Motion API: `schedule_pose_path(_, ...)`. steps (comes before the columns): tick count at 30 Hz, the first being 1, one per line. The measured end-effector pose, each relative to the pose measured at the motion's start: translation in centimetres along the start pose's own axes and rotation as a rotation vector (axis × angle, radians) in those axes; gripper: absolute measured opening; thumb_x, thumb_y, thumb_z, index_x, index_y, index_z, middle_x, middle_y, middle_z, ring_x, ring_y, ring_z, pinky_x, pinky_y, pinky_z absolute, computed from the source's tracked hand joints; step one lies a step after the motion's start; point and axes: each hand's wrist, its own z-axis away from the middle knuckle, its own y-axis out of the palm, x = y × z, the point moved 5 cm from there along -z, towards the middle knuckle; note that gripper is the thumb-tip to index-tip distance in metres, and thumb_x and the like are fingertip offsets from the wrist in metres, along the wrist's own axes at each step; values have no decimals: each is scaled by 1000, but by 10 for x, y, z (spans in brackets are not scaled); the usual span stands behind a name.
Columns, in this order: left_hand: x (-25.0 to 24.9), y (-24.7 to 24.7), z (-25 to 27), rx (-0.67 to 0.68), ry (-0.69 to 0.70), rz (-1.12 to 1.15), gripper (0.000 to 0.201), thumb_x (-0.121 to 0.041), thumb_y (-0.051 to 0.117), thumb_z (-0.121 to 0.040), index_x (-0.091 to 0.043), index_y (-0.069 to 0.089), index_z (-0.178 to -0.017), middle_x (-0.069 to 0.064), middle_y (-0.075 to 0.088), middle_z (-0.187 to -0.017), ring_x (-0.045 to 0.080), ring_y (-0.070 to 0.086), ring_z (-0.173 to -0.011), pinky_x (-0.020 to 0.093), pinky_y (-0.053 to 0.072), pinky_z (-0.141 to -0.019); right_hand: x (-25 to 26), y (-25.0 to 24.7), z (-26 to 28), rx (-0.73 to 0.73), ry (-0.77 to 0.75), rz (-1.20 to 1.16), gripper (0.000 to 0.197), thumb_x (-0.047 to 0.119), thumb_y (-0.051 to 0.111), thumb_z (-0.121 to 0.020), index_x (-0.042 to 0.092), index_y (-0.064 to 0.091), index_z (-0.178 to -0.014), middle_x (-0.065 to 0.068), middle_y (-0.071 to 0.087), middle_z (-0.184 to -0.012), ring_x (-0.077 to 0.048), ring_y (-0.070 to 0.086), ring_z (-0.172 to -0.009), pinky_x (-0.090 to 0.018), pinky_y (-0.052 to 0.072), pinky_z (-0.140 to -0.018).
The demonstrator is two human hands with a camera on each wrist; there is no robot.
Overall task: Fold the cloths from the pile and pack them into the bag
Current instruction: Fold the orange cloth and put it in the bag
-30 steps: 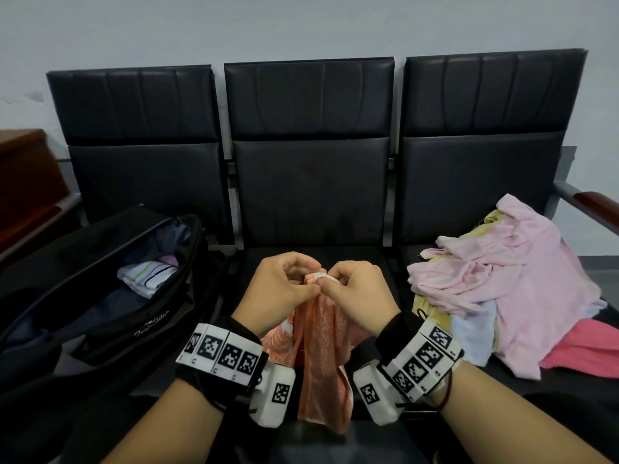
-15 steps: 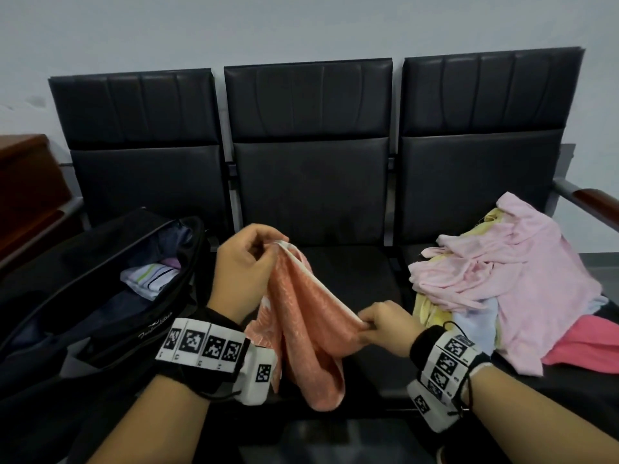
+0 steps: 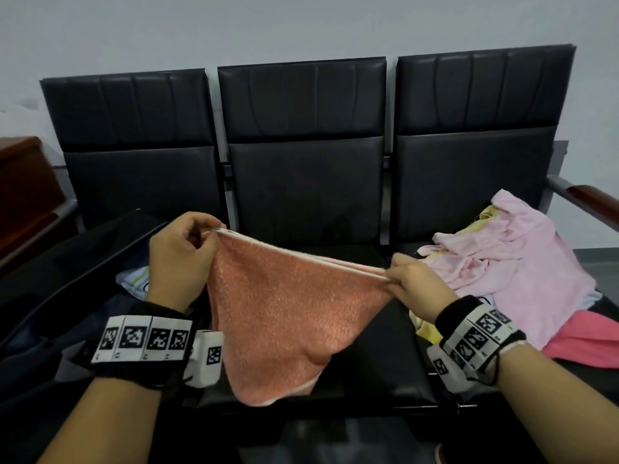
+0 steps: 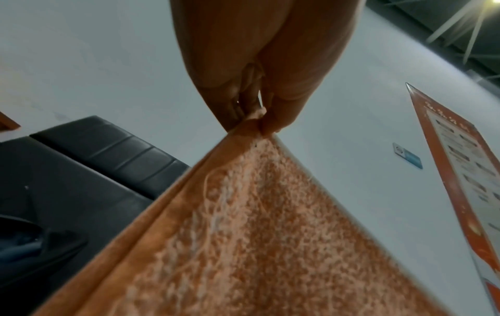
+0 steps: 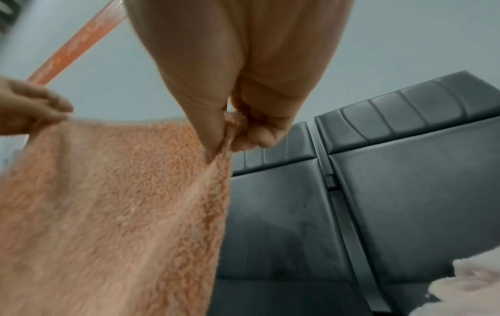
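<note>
An orange terry cloth [image 3: 284, 313] hangs spread above the middle seat, its white-edged top hem pulled taut between both hands. My left hand [image 3: 187, 252] pinches the left top corner of the orange cloth [image 4: 270, 224] near the bag. My right hand [image 3: 412, 283] pinches the right top corner of the orange cloth [image 5: 108, 203], lower than the left. The black bag [image 3: 67, 296] lies open on the left seat with a folded striped cloth [image 3: 134, 279] inside. A pile of pink and yellow cloths [image 3: 502, 262] sits on the right seat.
Three black padded seats [image 3: 301, 182] stand in a row against a pale wall. A wooden armrest [image 3: 593, 199] ends the row at the right. Brown wooden furniture [image 3: 23, 182] stands at the far left. An orange poster [image 4: 460, 181] hangs on the wall.
My hands, together at the cloth's top a second ago, have drawn apart. The bunched cloth is now stretched out flat between them, left corner high, right corner lower.
</note>
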Motion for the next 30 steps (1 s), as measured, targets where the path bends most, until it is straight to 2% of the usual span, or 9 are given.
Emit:
schedule_pose_path(5, 8, -9, -4, -7, 24, -151, 22, -5, 64, -86, -25, 71, -92, -16, 69, -85, 0, 65, -80, 13, 50, -74, 5, -23, -11, -62, -16, -30, 9, 8, 69, -89, 6, 77, -89, -3, 59, -97, -19, 59, -84, -23, 40, -76)
schedule_pose_path(9, 15, -14, -6, -7, 23, -243, 22, -1, 64, -86, -18, 74, -96, -8, 70, -86, 9, 66, -81, 30, 54, -81, -2, -41, -14, -201, 103, -179, 7, 16, 80, -79, 14, 74, -77, 7, 65, -75, -11, 61, -73, -20, 44, -68)
schedule_pose_path(12, 17, -16, -6, 3, 22, -276, 21, 1, 64, -86, -13, 75, -98, -2, 72, -88, 15, 67, -82, 36, 55, -82, -4, -56, -13, -370, 105, -265, 8, 17, 82, -78, 12, 76, -80, 4, 70, -78, -12, 65, -76, -27, 51, -73)
schedule_pose_path(15, 18, -15, -5, 15, 17, -310, 20, 3, 66, -85, -10, 75, -97, 3, 73, -88, 18, 65, -81, 36, 54, -82, 0, -63, -14, -401, 58, -318, 2, 14, 78, -82, 13, 77, -82, 5, 71, -80, -12, 67, -80, -34, 54, -76)
schedule_pose_path(18, 16, -13, -2, 38, 2, -334, 19, 4, 66, -85, -7, 75, -97, 5, 73, -87, 21, 66, -81, 39, 55, -83, 1, -67, -11, -416, 42, -361, 15, 11, 78, -82, 25, 74, -81, 11, 71, -79, -7, 67, -80, -24, 53, -76)
schedule_pose_path(22, 12, -22, 2, -58, -14, -258, 20, 3, 63, -85, -13, 71, -94, -1, 69, -86, 15, 63, -79, 31, 52, -79, 4, -77, -4, -527, 13, -480, 31, 4, 78, -80, 35, 71, -80, 16, 70, -75, -1, 65, -74, -11, 48, -69)
schedule_pose_path(26, 5, -24, -1, -64, -6, -205, 26, 3, 59, -82, -20, 68, -89, -14, 63, -82, -1, 58, -75, 8, 45, -71, 12, -89, -2, -581, -16, -526, 28, 5, 77, -80, 31, 72, -90, 17, 68, -74, -3, 61, -67, -18, 51, -62)
schedule_pose_path(28, 6, -25, -3, -63, -43, -177, 27, 3, 58, -81, -22, 67, -87, -10, 66, -83, 1, 60, -76, 18, 49, -74, 14, -90, -4, -553, 12, -543, 30, 5, 77, -81, 29, 71, -99, 10, 64, -73, -7, 59, -64, -23, 52, -59)
schedule_pose_path(30, 5, -30, -5, -105, -56, -153, 27, 2, 57, -82, -22, 68, -88, -10, 66, -84, 6, 61, -78, 28, 52, -75, 15, -94, -4, -575, 25, -585, 29, 3, 75, -83, 31, 71, -94, 4, 65, -73, -7, 59, -61, -20, 50, -54)
